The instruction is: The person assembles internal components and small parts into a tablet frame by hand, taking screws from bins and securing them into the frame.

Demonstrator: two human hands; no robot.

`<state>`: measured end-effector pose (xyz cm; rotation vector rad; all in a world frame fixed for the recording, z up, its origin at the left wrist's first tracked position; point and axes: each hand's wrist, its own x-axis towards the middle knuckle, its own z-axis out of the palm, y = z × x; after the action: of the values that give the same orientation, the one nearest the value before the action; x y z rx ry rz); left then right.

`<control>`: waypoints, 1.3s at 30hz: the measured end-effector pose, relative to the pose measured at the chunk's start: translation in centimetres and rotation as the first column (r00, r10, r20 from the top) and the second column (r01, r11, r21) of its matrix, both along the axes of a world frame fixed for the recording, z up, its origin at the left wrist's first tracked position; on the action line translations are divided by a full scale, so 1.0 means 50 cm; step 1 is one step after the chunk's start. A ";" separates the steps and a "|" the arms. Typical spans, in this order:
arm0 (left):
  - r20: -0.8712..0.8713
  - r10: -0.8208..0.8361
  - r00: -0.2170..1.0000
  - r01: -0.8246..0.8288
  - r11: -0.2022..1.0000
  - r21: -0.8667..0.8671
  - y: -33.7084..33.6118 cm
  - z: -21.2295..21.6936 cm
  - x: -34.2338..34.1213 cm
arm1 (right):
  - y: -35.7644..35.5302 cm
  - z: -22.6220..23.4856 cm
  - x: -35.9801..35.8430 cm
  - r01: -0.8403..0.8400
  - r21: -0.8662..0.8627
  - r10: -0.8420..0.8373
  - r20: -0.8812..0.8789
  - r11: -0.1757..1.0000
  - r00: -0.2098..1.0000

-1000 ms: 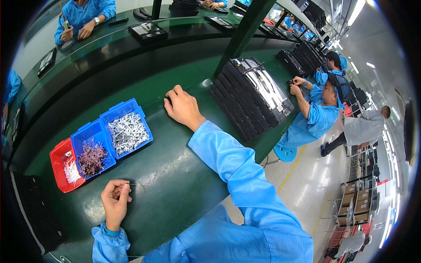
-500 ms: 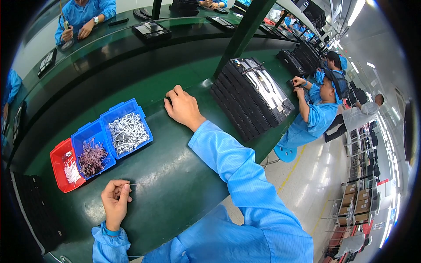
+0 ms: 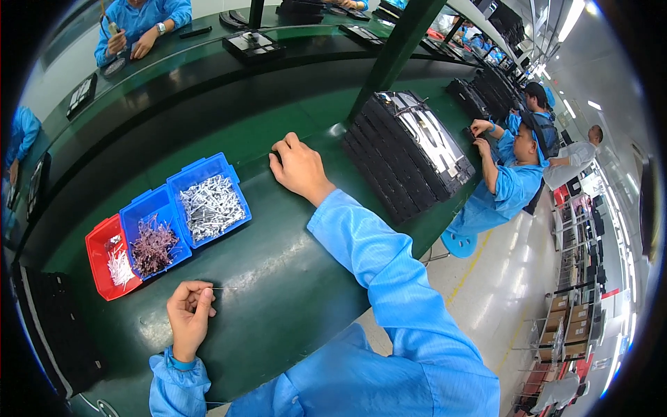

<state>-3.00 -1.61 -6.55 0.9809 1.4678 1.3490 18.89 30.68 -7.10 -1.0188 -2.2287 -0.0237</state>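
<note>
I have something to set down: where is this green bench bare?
The widest bare patch of green bench lies between the left hand, with its thin pin, and the right sleeve. A narrower one separates the right blue bin from the right hand. Crowded: the red bin, the left blue bin beside it, and the black stack.

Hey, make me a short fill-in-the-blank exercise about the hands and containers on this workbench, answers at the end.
1. The hand pinching a thin wire-like piece is the person's ____ one.
2. In the row of three containers, the leftmost container is coloured ____.
3. The purplish wiry pieces lie in the container standing ____ the other two.
4. The sides of the stack beside the right hand are coloured ____.

Missing words: left; red; between; black.
</note>
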 end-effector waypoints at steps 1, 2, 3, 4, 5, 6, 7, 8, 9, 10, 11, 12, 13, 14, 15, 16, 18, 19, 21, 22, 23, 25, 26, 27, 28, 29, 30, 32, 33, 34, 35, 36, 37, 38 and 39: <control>0.000 -0.001 1.000 0.001 1.000 -0.001 0.000 0.001 0.001 | 0.000 -0.001 0.000 0.003 0.003 -0.003 0.004 1.000 1.000; 0.001 -0.002 1.000 0.002 1.000 -0.002 0.000 0.003 0.002 | 0.001 -0.002 0.000 0.000 0.002 0.000 0.001 1.000 1.000; -0.002 0.001 1.000 -0.001 1.000 -0.004 0.001 0.003 0.002 | 0.002 -0.003 0.000 0.002 0.001 -0.002 0.004 1.000 1.000; 0.000 -0.003 1.000 0.003 1.000 -0.002 0.001 0.004 0.002 | 0.002 -0.004 0.000 0.006 0.001 -0.006 0.007 1.000 1.000; 0.003 -0.006 1.000 0.006 1.000 0.001 0.001 0.005 0.002 | 0.003 -0.003 0.000 0.002 -0.001 -0.002 0.005 1.000 1.000; 0.000 -0.003 1.000 0.003 1.000 0.000 0.002 0.005 0.003 | 0.002 -0.002 0.000 0.002 0.000 -0.002 0.006 1.000 1.000; 0.001 0.000 1.000 0.000 1.000 0.004 0.002 0.004 0.004 | 0.002 -0.002 0.000 0.002 0.001 -0.002 0.007 1.000 1.000; 0.002 0.003 1.000 -0.003 1.000 0.010 0.002 0.005 0.005 | 0.002 -0.001 0.000 0.000 0.000 0.000 0.005 1.000 1.000; 0.000 0.005 1.000 -0.005 1.000 0.009 0.003 0.005 0.004 | 0.002 -0.001 -0.001 0.005 -0.010 -0.005 0.010 1.000 1.000; -0.005 0.002 1.000 -0.002 1.000 0.004 0.003 0.005 0.003 | 0.002 0.000 -0.001 0.011 -0.020 -0.010 0.015 1.000 1.000; -0.009 -0.001 1.000 0.001 1.000 -0.002 0.002 0.006 0.002 | 0.001 0.000 -0.001 0.009 -0.022 -0.008 0.013 1.000 1.000; -0.011 0.001 1.000 -0.001 1.000 -0.004 0.002 0.006 0.002 | 0.001 0.000 -0.001 0.011 -0.018 -0.011 0.015 1.000 1.000; 0.000 -0.002 1.000 0.002 1.000 -0.001 0.002 0.007 0.003 | 0.001 0.000 -0.001 0.014 -0.013 -0.014 0.017 1.000 1.000; 0.011 -0.005 1.000 0.005 1.000 0.001 0.002 0.007 0.003 | 0.001 0.000 -0.001 0.012 -0.015 -0.012 0.014 1.000 1.000; 0.008 -0.003 1.000 0.003 1.000 -0.001 0.002 0.007 0.002 | 0.003 -0.001 0.001 0.010 -0.013 -0.010 0.015 1.000 1.000; 0.006 -0.005 1.000 0.005 1.000 0.004 0.003 0.006 0.002 | 0.004 -0.002 0.001 0.008 -0.011 -0.008 0.017 1.000 1.000; 0.004 -0.007 1.000 0.007 1.000 0.007 0.003 0.004 0.002 | 0.005 -0.002 0.001 0.004 -0.009 -0.004 0.009 1.000 1.000; 0.006 -0.007 1.000 0.007 1.000 0.006 0.003 0.004 0.002 | 0.004 -0.002 0.001 0.001 -0.005 -0.001 0.003 1.000 1.000; 0.006 -0.005 1.000 0.005 1.000 0.005 0.002 0.004 0.002 | 0.003 -0.001 0.000 0.002 -0.004 -0.002 0.005 1.000 1.000; 0.006 -0.005 1.000 0.005 1.000 0.009 0.002 0.003 0.002 | 0.002 0.000 -0.001 0.003 -0.003 -0.003 0.009 1.000 1.000; 0.006 -0.006 1.000 0.006 1.000 0.013 0.002 0.002 0.002 | 0.002 0.000 -0.001 0.004 -0.003 -0.003 0.008 1.000 1.000; 0.005 -0.005 1.000 0.005 1.000 0.016 0.003 0.002 0.003 | 0.002 0.001 -0.001 0.005 -0.008 -0.005 0.008 1.000 1.000; 0.004 -0.004 1.000 0.004 1.000 0.018 0.002 0.003 0.003 | 0.001 0.001 -0.001 0.005 -0.008 -0.005 0.007 1.000 1.000; 0.004 -0.003 1.000 0.003 1.000 0.018 0.002 0.002 0.003 | 0.000 0.002 0.000 0.016 -0.027 -0.015 0.013 1.000 1.000; 0.005 -0.005 1.000 0.005 1.000 0.018 0.002 0.000 0.002 | 0.000 0.003 0.000 0.026 -0.047 -0.026 0.020 0.999 0.999; 0.007 -0.008 1.000 0.008 1.000 0.017 0.002 0.000 0.002 | 0.000 0.003 0.000 0.026 -0.047 -0.025 0.019 0.999 0.999; 0.006 -0.008 1.000 0.008 1.000 0.017 0.002 0.001 0.002 | 0.000 0.002 0.000 0.026 -0.044 -0.025 0.018 0.999 1.000; 0.007 -0.010 1.000 0.010 1.000 0.025 0.003 0.003 0.002 | 0.000 0.002 0.000 0.026 -0.042 -0.026 0.017 0.999 1.000; 0.007 -0.011 1.000 0.010 1.000 0.025 0.003 0.002 0.002 | 0.000 0.002 0.000 0.029 -0.048 -0.028 0.019 0.998 0.999; 0.009 -0.011 1.000 0.011 1.000 0.026 0.003 0.001 0.002 | 0.000 0.002 0.000 0.031 -0.053 -0.030 0.021 0.998 0.999; 0.010 -0.010 1.000 0.010 1.000 0.025 0.002 0.001 0.001 | -0.001 0.002 -0.001 0.029 -0.054 -0.028 0.020 0.998 0.999; 0.010 -0.009 1.000 0.009 1.000 0.025 0.002 0.001 0.001 | -0.002 0.004 -0.002 0.029 -0.051 -0.028 0.019 0.998 0.999; 0.006 -0.008 1.000 0.008 1.000 0.023 0.002 0.002 0.002 | -0.003 0.005 -0.002 0.029 -0.047 -0.028 0.018 0.998 0.999; 0.003 -0.008 1.000 0.008 1.000 0.022 0.002 0.003 0.002 | -0.002 0.004 -0.002 0.028 -0.047 -0.027 0.018 0.999 0.999; 0.003 -0.008 1.000 0.008 1.000 0.022 0.003 0.003 0.003 | 0.000 0.002 -0.001 0.033 -0.050 -0.031 0.023 0.998 0.999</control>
<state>-2.87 -1.47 -6.38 0.9975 1.4481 1.3633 18.85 30.65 -7.00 -1.0862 -2.2427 0.0074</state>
